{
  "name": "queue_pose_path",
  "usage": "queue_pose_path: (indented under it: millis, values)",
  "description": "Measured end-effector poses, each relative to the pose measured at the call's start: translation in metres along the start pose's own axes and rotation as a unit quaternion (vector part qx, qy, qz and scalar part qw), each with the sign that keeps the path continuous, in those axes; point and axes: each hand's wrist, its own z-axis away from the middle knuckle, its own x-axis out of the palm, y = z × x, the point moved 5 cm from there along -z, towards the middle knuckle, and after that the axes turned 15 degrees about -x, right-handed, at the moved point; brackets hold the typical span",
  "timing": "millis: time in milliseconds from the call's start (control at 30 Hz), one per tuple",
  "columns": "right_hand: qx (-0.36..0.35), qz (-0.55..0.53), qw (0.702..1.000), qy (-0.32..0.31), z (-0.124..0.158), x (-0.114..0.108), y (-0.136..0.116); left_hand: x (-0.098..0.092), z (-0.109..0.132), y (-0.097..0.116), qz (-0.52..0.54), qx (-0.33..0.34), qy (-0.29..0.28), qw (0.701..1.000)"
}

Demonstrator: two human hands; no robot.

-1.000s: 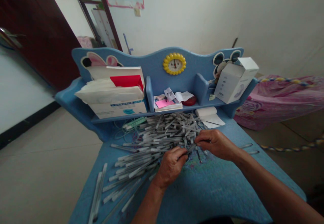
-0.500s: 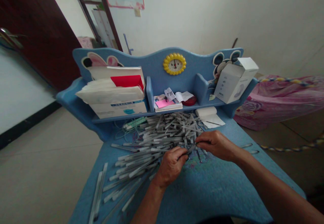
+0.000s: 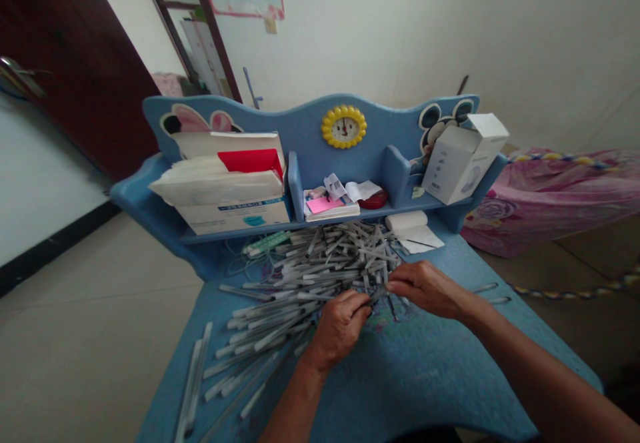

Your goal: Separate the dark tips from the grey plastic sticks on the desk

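A big heap of grey pens [image 3: 310,276] lies across the middle of a blue children's desk [image 3: 425,376]. My left hand [image 3: 339,328] is curled closed at the heap's near edge, gripping one end of a thin grey pen [image 3: 379,292]. My right hand [image 3: 425,287] is closed in a pinch on that pen's other end, just right of the left hand. The two hands almost touch over the desk top.
The desk's blue shelf [image 3: 300,223] holds a stack of papers and a box [image 3: 225,186], small notes [image 3: 333,204] and a white carton [image 3: 463,159]. A few separate pens [image 3: 193,379] lie at the left front. A pink fabric item [image 3: 555,196] sits on the floor to the right.
Almost nothing differs: both hands stay closed on the same pen and have shifted very slightly.
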Motion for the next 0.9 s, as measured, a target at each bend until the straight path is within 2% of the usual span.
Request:
queue_pose_path:
  millis: [133, 233, 367, 567, 733, 900]
  values:
    - [0.004, -0.029, 0.999, 0.015, 0.0026, -0.0014, 0.0031, 0.0, 0.0002, 0.0003, -0.002, 0.005, -0.002, 1.0]
    - [-0.014, -0.009, 1.0, 0.007, 0.002, 0.0013, 0.0026, 0.0008, 0.0004, -0.0001, 0.001, 0.005, -0.001, 1.0]
    - [0.006, 0.03, 0.999, 0.009, 0.0015, -0.0013, 0.0016, 0.0009, 0.0005, -0.0002, 0.001, -0.003, 0.003, 1.0]
    - [0.008, -0.043, 0.999, 0.011, 0.0013, -0.0029, -0.0013, 0.0012, 0.0004, 0.0005, 0.001, -0.001, 0.007, 1.0]
    - [0.031, 0.013, 0.999, 0.03, 0.0023, -0.0018, 0.0028, 0.0004, 0.0001, 0.0011, 0.002, -0.001, 0.014, 1.0]
    - [0.025, -0.058, 0.998, 0.03, 0.0028, -0.001, 0.0003, 0.0017, 0.0001, 0.0004, -0.004, 0.001, 0.013, 1.0]
